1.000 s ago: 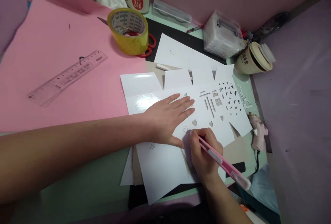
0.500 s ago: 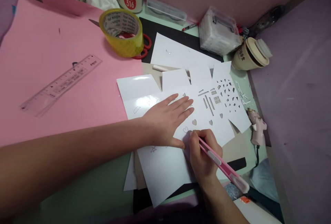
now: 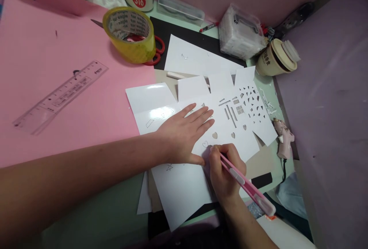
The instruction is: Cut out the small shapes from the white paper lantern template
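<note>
My left hand [image 3: 186, 134] lies flat with spread fingers on a sheet of white card [image 3: 181, 199]. In my right hand [image 3: 225, 170] is a pink utility knife [image 3: 250, 189], gripped like a pen. Its tip meets the card beside a drawn heart outline [image 3: 205, 144]; the blade is hidden by my fingers. Above and right of that tip are cut-out hearts [image 3: 215, 135], thin slots and many small triangular holes. A drawn star [image 3: 169, 167] shows below my left wrist. The card has several flaps along its far edge.
Left lies pink paper [image 3: 43, 84] with a clear ruler [image 3: 61, 97]. Yellow tape [image 3: 129, 45] rests over red-handled scissors [image 3: 158, 51]. Behind are a clear plastic box [image 3: 241, 34] and a beige cup [image 3: 271, 59]. A pink glue gun [image 3: 284, 139] and paper scraps [image 3: 267, 103] lie right.
The whole view has shifted slightly, so surrounding things sit a little further left. Both hands keep nearly the same places on the card, and the knife stays at the heart outline.
</note>
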The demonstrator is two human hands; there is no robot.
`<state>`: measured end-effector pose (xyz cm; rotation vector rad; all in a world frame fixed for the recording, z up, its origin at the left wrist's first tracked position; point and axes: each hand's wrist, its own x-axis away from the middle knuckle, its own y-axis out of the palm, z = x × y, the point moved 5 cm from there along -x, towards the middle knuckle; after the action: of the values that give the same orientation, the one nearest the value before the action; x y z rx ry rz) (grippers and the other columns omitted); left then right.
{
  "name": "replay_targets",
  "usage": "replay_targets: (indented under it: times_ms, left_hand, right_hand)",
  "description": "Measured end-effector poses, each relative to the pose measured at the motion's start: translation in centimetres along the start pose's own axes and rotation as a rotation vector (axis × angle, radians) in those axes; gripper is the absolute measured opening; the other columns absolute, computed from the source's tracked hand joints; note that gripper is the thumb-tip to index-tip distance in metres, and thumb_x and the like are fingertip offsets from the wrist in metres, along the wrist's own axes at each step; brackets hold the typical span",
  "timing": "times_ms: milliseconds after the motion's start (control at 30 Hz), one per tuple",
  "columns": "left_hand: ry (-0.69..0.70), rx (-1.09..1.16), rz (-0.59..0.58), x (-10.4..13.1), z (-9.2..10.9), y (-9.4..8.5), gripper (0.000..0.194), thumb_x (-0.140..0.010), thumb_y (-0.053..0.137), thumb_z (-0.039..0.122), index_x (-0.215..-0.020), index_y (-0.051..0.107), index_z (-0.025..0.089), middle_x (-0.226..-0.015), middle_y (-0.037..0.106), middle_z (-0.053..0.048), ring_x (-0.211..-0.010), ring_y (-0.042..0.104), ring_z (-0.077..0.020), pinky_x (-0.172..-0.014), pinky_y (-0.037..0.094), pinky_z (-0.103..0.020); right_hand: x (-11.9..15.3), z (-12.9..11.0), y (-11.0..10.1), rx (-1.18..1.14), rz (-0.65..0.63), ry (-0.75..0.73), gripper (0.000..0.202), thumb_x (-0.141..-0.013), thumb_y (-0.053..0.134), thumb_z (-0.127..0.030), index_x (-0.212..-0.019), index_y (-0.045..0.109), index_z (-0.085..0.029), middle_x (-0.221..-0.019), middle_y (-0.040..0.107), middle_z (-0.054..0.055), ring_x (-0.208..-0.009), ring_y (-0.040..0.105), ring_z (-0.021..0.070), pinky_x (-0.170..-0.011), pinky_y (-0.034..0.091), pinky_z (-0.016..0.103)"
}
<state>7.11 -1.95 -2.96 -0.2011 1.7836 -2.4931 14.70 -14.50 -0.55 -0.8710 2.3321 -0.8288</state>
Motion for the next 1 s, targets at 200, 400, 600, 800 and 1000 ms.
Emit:
replay_targets:
  times_ms: [200,400,600,800,1000]
  left_hand:
    - [-0.002,0.001,0.005,0.02,0.02,-0.04,0.101,-0.082,0.041,0.081,-0.155,0.026,0.014,-0.163,0.016,-0.009,-0.152,0.005,-0.0298,-0.123,0.000,-0.046]
    - [-0.005,-0.010,0.006,0.03,0.01,0.03,0.100,-0.083,0.038,0.082,-0.156,0.025,0.014,-0.164,0.012,-0.010,-0.152,0.003,-0.0274,-0.123,-0.003,-0.045]
    - [-0.008,-0.010,-0.001,-0.01,-0.01,-0.05,0.099,-0.083,0.039,0.081,-0.156,0.025,0.014,-0.164,0.012,-0.010,-0.152,0.004,-0.0275,-0.123,-0.003,-0.045]
    - [0.005,0.017,0.022,0.08,0.03,-0.05,0.100,-0.083,0.041,0.079,-0.155,0.026,0.012,-0.164,0.015,-0.010,-0.152,0.005,-0.0296,-0.123,-0.001,-0.047]
    - [0.017,0.018,0.041,0.11,-0.06,0.02,0.102,-0.081,0.042,0.080,-0.155,0.025,0.012,-0.163,0.013,-0.012,-0.152,0.006,-0.0284,-0.123,-0.001,-0.046]
  right_hand:
    - [0.06,-0.20,0.01,-0.004,0.002,-0.002,0.021,-0.085,0.057,-0.017,-0.065,0.052,-0.019,-0.057,0.053,-0.005,-0.051,0.048,0.0096,-0.051,0.039,0.022]
    - [0.16,0.06,0.05,-0.008,-0.007,0.001,0.020,-0.084,0.057,-0.017,-0.065,0.052,-0.019,-0.058,0.053,-0.005,-0.051,0.047,0.0099,-0.051,0.039,0.023]
    - [0.17,0.18,0.00,-0.010,-0.013,0.005,0.020,-0.084,0.058,-0.016,-0.065,0.052,-0.019,-0.058,0.053,-0.006,-0.052,0.047,0.0096,-0.052,0.039,0.023]
    - [0.08,0.09,0.07,-0.006,-0.020,-0.009,0.021,-0.084,0.057,-0.018,-0.064,0.051,-0.020,-0.057,0.050,-0.006,-0.051,0.044,0.0098,-0.051,0.038,0.023]
    - [0.18,0.72,-0.65,-0.105,0.005,0.012,0.017,-0.087,0.058,-0.022,-0.070,0.056,-0.019,-0.061,0.056,-0.004,-0.056,0.051,0.0121,-0.055,0.043,0.025]
